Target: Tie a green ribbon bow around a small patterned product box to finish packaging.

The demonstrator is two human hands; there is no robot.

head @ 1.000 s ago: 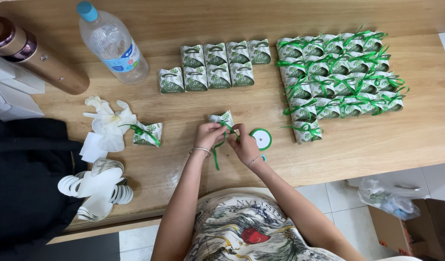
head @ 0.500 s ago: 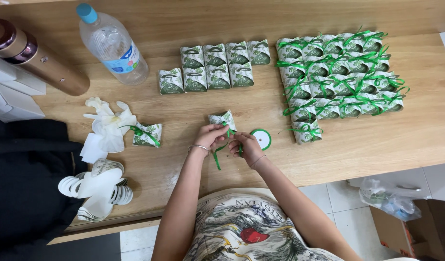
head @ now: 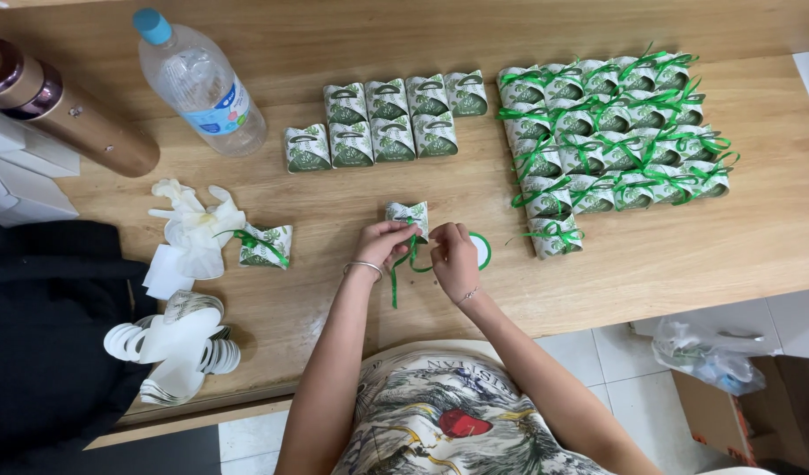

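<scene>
Left hand: the left hand (head: pixel 385 244) is pinched shut on the small green-and-white favour box (head: pixel 408 216), which sits on the surface just beyond the fingertips; this grip steadies the box while the ribbon is worked.
Right hand: the right hand (head: pixel 454 257) is closed on the green ribbon (head: pixel 403 264) just beside the box, thumb and fingers drawn together to keep the strand taut.
Ribbon: one loose end trails from between the two hands toward the person's body; the other part runs up to the box.
Ribbon spool: a round green spool (head: pixel 482 249) lies touching the far side of the right hand, within reach for feeding ribbon.
Untied boxes: a double row of plain boxes (head: pixel 385 119) stands well beyond the left hand.
Tied boxes: a block of ribboned boxes (head: pixel 611 141) stands beyond and to the right of the right hand, apart from the untied stock.
Change from earlier frame: the hands sit closer together at the box, and the spool is now partly covered by the right hand; box position unchanged.
</scene>
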